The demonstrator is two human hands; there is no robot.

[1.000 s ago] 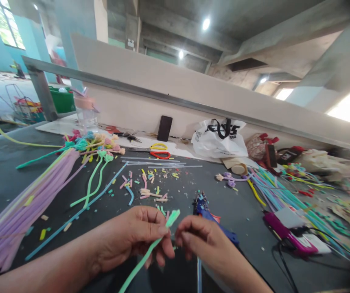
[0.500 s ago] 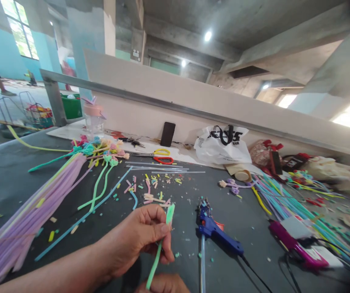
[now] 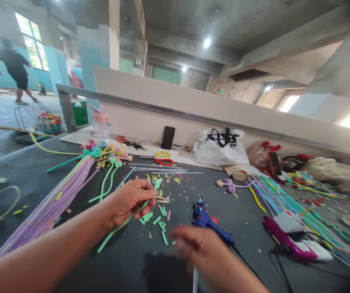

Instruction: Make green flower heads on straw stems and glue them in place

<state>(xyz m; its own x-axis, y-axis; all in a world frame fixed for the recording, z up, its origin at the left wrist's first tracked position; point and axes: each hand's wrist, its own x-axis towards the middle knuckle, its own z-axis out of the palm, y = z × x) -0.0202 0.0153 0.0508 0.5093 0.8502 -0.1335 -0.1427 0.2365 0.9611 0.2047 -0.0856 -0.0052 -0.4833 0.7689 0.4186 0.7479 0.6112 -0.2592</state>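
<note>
My left hand (image 3: 136, 199) is closed around a light green fuzzy stem, like a pipe cleaner (image 3: 114, 234). A short green end sticks out above its fingers, and the long tail trails down to the left. Smeared by motion, my right hand (image 3: 204, 246) is over the table's near side, and whether its fingers hold anything is unclear. Just beyond it lies a blue glue gun (image 3: 214, 228), partly covered by that hand; its clear glue stick (image 3: 195, 278) shows below. Short cut green pieces (image 3: 164, 238) are scattered between my hands.
Bundled purple stems (image 3: 62, 195) lie at left, with blue-green stems (image 3: 285, 199) at right. Scissors (image 3: 162, 158), a phone (image 3: 168, 137) and a white bag (image 3: 220, 146) are along the back. A magenta tool (image 3: 287, 240) lies at right. Far left, a person (image 3: 14, 67) walks.
My left hand has moved left and up with the green stem. My right hand has left the stem and swung right, towards the glue gun. Several green pieces now show on the table.
</note>
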